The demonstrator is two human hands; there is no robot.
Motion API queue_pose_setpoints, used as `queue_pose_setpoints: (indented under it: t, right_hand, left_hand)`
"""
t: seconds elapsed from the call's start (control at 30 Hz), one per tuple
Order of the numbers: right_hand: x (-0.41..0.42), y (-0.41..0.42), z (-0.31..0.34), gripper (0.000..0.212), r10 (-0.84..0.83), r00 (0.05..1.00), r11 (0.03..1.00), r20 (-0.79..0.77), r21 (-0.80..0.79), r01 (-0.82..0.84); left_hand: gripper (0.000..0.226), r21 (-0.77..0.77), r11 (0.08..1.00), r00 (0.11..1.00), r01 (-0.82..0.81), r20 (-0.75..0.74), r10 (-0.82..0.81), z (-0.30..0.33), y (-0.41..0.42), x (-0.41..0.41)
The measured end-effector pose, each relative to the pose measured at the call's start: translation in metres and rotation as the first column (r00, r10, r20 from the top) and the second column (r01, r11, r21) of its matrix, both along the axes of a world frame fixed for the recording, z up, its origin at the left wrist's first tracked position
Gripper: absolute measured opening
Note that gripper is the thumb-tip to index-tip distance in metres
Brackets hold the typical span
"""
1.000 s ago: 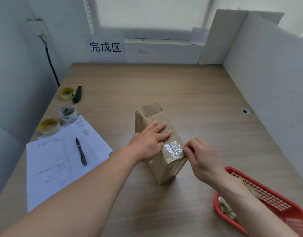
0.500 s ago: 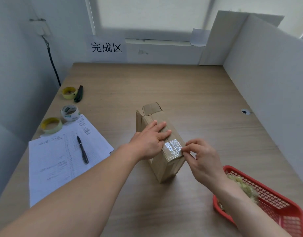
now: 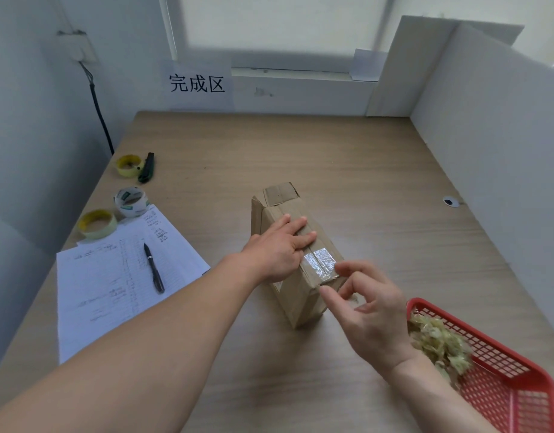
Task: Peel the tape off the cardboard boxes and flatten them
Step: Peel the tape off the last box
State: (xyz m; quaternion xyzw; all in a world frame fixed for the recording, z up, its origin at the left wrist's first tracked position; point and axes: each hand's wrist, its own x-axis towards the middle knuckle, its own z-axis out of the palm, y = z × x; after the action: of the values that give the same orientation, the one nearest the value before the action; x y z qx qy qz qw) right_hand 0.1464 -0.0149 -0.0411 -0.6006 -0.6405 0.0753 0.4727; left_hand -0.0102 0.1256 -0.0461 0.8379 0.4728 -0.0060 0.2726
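My left hand [image 3: 277,250] lies on the cardboard box [image 3: 296,260] at mid-table [image 3: 347,157]; papers [image 3: 113,285], pen [image 3: 153,271] and tape rolls [image 3: 130,201] along the left edge; basket [image 3: 503,379] at the near right corner.

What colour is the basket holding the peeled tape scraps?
Red basket, clearest in the head view.

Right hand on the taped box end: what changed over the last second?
The right hand came off the shiny clear tape at the brown cardboard box's near end and drew back toward the person, fingers now spread, pinching nothing. The left hand stays pressed flat on top; box and tape unmoved.
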Motion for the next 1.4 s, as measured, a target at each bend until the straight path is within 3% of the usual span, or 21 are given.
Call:
queue_pose_setpoints:
  t: [0.13, 0.33, 0.47, 0.6, 0.7, 0.9, 1.0, 1.07, 1.13, 1.2, 1.3, 1.4]
  right_hand:
    - [-0.009, -0.001, -0.015, 0.033, 0.094, 0.994, 0.994, -0.048, 0.066, -0.091]
    - [-0.011, -0.002, -0.023, 0.021, 0.000, 0.983, 0.992, -0.184, -0.124, -0.023]
    - [-0.018, 0.012, -0.018, 0.032, -0.084, 0.991, 0.972, 0.106, -0.210, 0.105]
    - [-0.031, 0.023, -0.010, 0.029, -0.162, 0.908, 0.949, 0.387, -0.190, 0.251]
    - [-0.033, 0.025, -0.012, 0.024, -0.100, 0.888, 0.977, 0.448, -0.123, 0.172]
    - [-0.010, 0.018, -0.026, 0.015, 0.172, 0.883, 0.978, 0.436, 0.036, -0.208]
    - [0.009, 0.007, -0.034, 0.016, 0.199, 0.952, 0.980, 0.232, -0.019, -0.200]
    - [0.021, 0.007, -0.035, 0.018, 0.007, 0.997, 0.994, -0.078, -0.109, -0.016]
    - [0.024, 0.014, -0.036, 0.023, -0.193, 0.935, 0.961, -0.298, -0.248, 0.120]
    - [0.021, 0.020, -0.040, 0.021, -0.283, 0.845, 0.938, -0.454, -0.314, 0.145]
    - [0.016, 0.020, -0.046, 0.018, -0.291, 0.736, 0.943, -0.611, -0.314, 0.112]
    - [0.012, 0.020, -0.047, 0.017, -0.287, 0.681, 0.950, -0.674, -0.294, 0.109]
  left_hand:
    - [0.051, -0.006, 1.000, 1.000, 0.002, 0.005, -0.002, -0.001, 0.000, -0.003]
    - [0.052, -0.022, 1.000, 1.000, -0.001, 0.021, 0.001, -0.003, 0.000, -0.004]
    - [0.051, -0.023, 1.000, 1.000, 0.004, 0.022, -0.004, -0.003, 0.001, -0.003]
    - [0.051, -0.027, 1.000, 1.000, 0.005, 0.016, -0.005, -0.001, 0.002, -0.001]
    - [0.052, -0.028, 1.000, 1.000, 0.006, 0.022, -0.005, -0.001, 0.003, -0.001]
    - [0.052, -0.031, 0.999, 1.000, 0.010, 0.027, -0.009, -0.003, 0.003, -0.004]
    - [0.052, -0.038, 0.999, 0.999, 0.012, 0.032, -0.011, -0.003, 0.005, -0.005]
    - [0.051, -0.038, 0.999, 0.999, 0.013, 0.037, -0.011, -0.004, 0.005, -0.003]
    - [0.051, -0.030, 0.999, 0.999, 0.012, 0.033, -0.011, -0.005, 0.004, -0.001]
    - [0.051, -0.024, 1.000, 0.999, 0.013, 0.033, -0.012, -0.006, 0.005, 0.002]
    - [0.051, -0.030, 0.999, 0.999, 0.011, 0.040, -0.010, -0.007, 0.005, 0.002]
    - [0.052, -0.026, 1.000, 0.999, 0.008, 0.043, -0.007, -0.008, 0.006, 0.002]
